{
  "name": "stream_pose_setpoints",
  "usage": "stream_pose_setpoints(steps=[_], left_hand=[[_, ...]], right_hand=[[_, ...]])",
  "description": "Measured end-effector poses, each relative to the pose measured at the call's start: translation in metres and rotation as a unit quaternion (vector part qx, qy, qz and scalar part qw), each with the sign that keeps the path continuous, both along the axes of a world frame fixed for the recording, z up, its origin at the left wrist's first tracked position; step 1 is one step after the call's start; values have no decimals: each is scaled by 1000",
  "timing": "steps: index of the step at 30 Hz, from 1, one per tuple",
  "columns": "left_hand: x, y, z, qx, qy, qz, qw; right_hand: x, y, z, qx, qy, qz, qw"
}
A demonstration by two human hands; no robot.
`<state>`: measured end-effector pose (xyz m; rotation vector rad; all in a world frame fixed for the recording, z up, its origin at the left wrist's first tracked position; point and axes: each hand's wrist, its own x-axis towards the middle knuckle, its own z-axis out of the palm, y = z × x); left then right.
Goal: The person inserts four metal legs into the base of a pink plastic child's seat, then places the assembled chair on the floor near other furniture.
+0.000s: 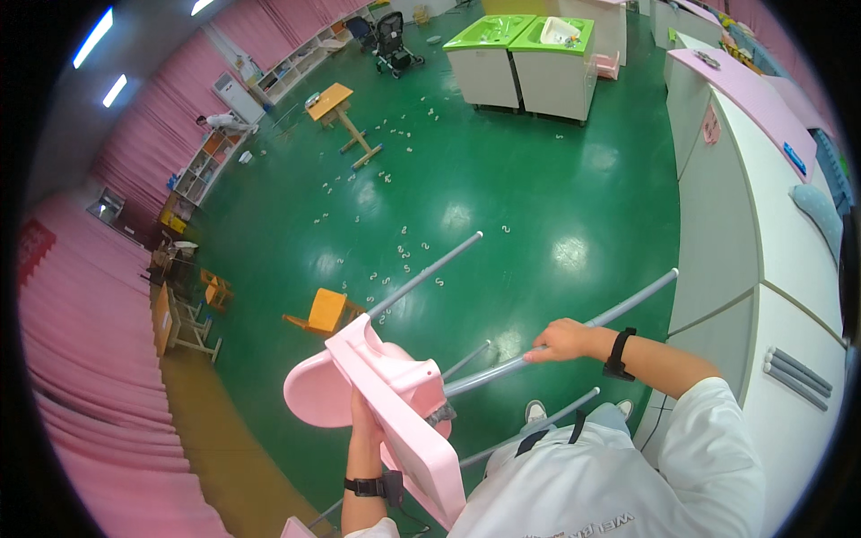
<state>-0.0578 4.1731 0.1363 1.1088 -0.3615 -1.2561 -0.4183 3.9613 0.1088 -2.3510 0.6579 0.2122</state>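
A pink plastic high chair (pixel 399 381) with grey tubular legs is held tilted in front of my body, its legs pointing off to the right and away. My right hand (pixel 558 339) is wrapped round one grey leg (pixel 628 300), partway along it. On the near side, my left hand (pixel 361 417) grips the pink seat part by its edge; some of its fingers are hidden behind the plastic. Another leg (pixel 426 273) reaches out over the floor, and a lower leg (pixel 547 420) passes close to my shirt.
White cabinets (pixel 717 188) line the right, with several short grey tubes (pixel 796 378) on top. A small orange chair (pixel 327 309) stands beyond the high chair. Many small white S-shaped pieces (pixel 404 244) lie scattered on the green floor (pixel 502 188). A wooden table (pixel 330 100) stands farther off.
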Motion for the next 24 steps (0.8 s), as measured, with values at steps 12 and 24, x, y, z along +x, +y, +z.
stream_pose_setpoints(steps=[12,24], left_hand=[[3,-4,-10,26,-22,-18,999],[-2,0,-2,54,-64,-37,996]], right_hand=[[13,14,-35,-3,-13,13,1000],[-23,-11,-34,15,-40,-111,993]])
